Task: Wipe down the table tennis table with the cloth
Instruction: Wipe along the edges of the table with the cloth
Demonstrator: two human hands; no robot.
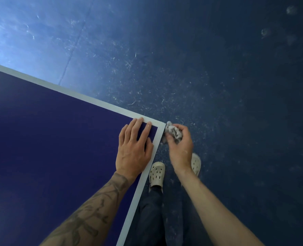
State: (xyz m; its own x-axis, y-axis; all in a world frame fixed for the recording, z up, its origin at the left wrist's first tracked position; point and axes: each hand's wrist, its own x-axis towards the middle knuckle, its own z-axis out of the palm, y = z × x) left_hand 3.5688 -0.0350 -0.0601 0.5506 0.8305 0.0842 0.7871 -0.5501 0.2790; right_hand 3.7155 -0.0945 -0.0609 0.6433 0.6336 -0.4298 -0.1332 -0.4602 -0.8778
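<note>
The table tennis table [49, 142] fills the lower left: a dark blue top with a white border line, its corner at the middle of the view. My left hand [134, 148] lies flat on the top just inside that corner, fingers spread, holding nothing. My right hand [180, 144] is off the table, right beside the corner, closed around a crumpled grey cloth [173, 131]. The cloth touches the table's side edge at the corner.
A dark blue floor [218, 86] with scuffs and dusty footprints spreads around the table. My feet in pale clogs [157, 174] stand close to the table's right edge, below my hands.
</note>
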